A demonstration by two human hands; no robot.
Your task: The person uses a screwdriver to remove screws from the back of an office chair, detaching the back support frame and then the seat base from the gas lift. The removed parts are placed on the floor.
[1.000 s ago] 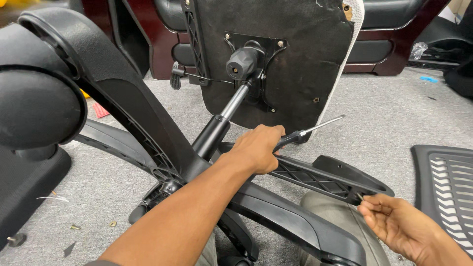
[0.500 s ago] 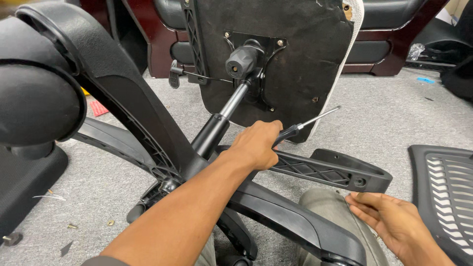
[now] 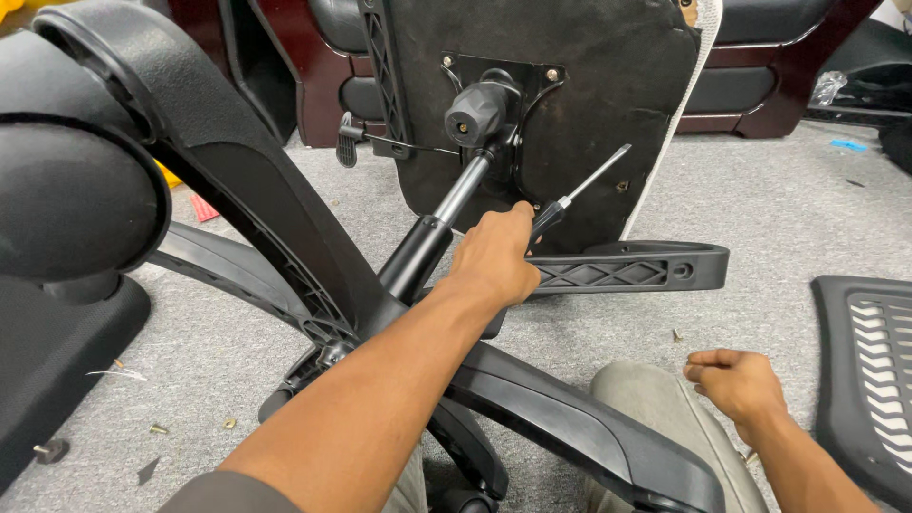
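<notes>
**Overturned office chair on grey carpet, screwdriver in left hand**

Where grey, short-pile carpet (image 3: pixel 788 228) covers the floor: strewn with small brass-coloured screws (image 3: pixel 676 335) and scraps. Behind, dark red wooden furniture with black cushions (image 3: pixel 760 66). At right edge, black perforated plastic mesh panel (image 3: pixel 869 370), cut off by the frame.

Lying tipped over on the carpet: black office chair with star-shaped plastic base (image 3: pixel 532 399), black gas-lift cylinder (image 3: pixel 432 237) running up to the underside of the black seat pan (image 3: pixel 570 104).

Left hand (image 3: pixel 494 256): fingers curled tight around a slim screwdriver with dark handle and steel shaft (image 3: pixel 584 190), tip pointing up toward the seat underside, handle mostly hidden in the fist. Right hand (image 3: pixel 736 380): loosely curled above the knee, near the carpet, fingertips bent inward; cannot tell whether anything small sits inside. Chair castors largely out of view; upper left filled by a blurred black padded armrest (image 3: pixel 66 199).
</notes>
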